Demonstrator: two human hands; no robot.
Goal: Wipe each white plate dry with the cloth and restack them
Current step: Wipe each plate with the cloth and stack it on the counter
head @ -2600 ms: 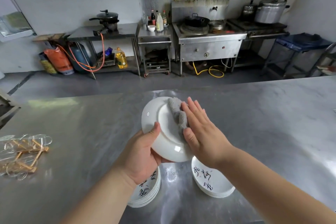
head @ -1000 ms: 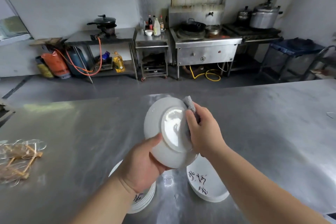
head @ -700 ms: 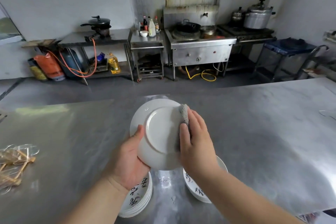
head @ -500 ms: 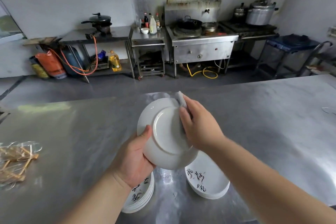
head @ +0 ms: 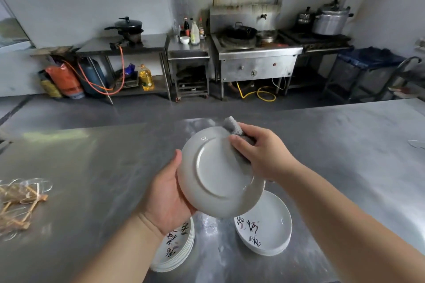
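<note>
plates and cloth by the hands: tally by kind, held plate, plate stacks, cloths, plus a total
held plate: 1
plate stacks: 2, the left stack and the right stack
grey cloth: 1
total: 4

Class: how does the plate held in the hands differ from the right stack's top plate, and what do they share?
The held plate is raised and tilted, underside showing; the stack's top plate lies face up. The held plate's back is plain; the top plate bears dark marks. The left hand grips the held plate, the right hand presses the cloth on it; the top plate is untouched. Both are round, white.
</note>
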